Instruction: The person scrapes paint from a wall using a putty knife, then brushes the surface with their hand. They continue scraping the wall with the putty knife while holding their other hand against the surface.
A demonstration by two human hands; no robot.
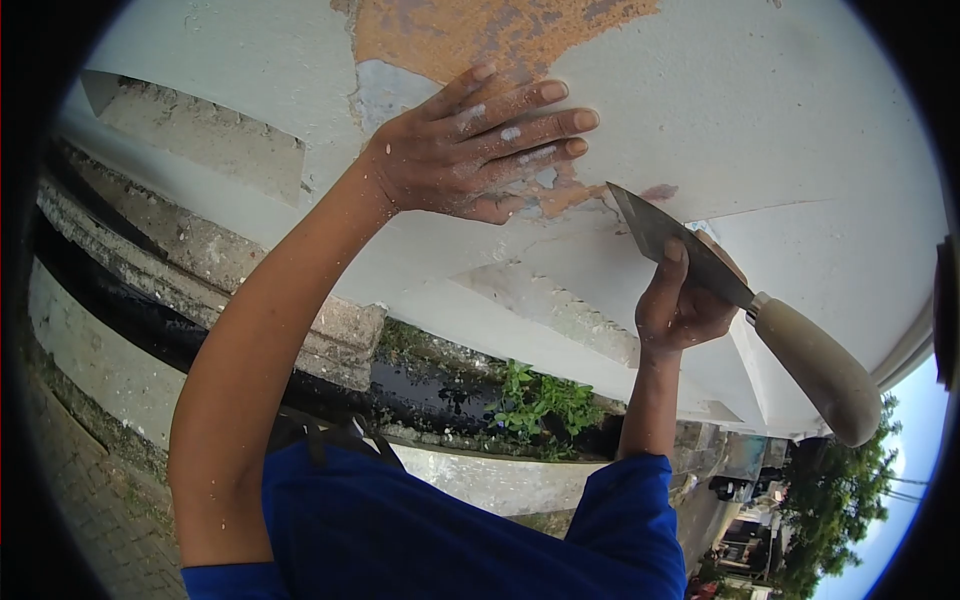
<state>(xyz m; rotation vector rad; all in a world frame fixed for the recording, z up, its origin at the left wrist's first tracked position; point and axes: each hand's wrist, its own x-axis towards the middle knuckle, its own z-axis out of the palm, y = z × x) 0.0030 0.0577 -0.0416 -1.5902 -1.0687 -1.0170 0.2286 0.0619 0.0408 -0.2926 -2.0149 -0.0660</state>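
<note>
My left hand (480,145) lies flat with fingers spread on the white wall (740,110), over a patch of peeling paint. White specks dot its fingers and forearm. In my right hand (685,300) is a putty knife (690,255), gripped by its metal blade with the thumb pressed on the flat side. The blade's tip points up and left, close to a cracked, chipped spot (570,198) just past my left fingertips. Its pale, worn handle (820,370) sticks out down to the right. The fingers behind the blade are mostly hidden.
Bare orange-brown plaster (450,40) shows above my left hand. Slotted recesses (200,130) cut into the wall. Below runs a drain with dark water (430,395), a green plant (545,405) and a concrete edge (480,475). A street with trees (830,500) lies at lower right.
</note>
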